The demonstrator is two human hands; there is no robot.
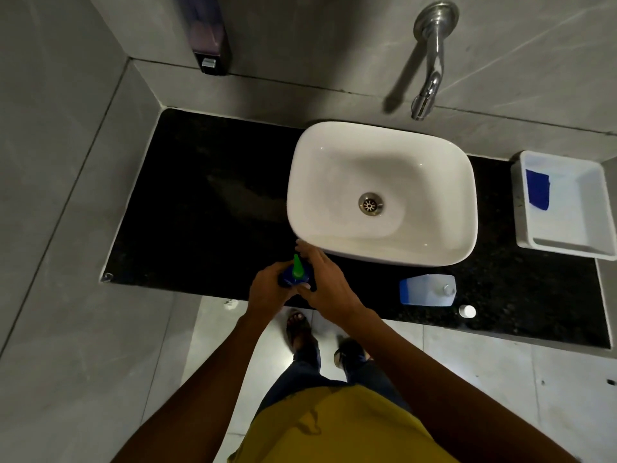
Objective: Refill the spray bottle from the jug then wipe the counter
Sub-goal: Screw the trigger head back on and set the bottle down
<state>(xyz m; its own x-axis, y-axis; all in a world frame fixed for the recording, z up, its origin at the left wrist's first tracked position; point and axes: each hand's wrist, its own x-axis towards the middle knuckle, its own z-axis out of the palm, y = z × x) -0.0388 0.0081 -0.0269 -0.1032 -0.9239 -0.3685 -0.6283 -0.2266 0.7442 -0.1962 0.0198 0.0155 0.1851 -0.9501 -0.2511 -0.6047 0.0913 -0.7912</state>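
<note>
A blue spray bottle (289, 278) with a green nozzle stands near the front edge of the black counter (207, 208), left of the basin. My left hand (267, 289) wraps around the bottle's body. My right hand (325, 282) rests on the green spray head from the right, fingers over its top. A translucent jug (429, 290) with a blue label end lies on the counter to the right, its small white cap (467, 311) beside it. A blue cloth (537, 194) lies in a white tray (574, 242) at the far right.
A white basin (334, 162) sits on the counter's middle, under a chrome wall tap (430, 61). A soap dispenser (208, 35) hangs on the back wall. Grey tiled walls close in the left and back. My feet stand on the tiled floor below.
</note>
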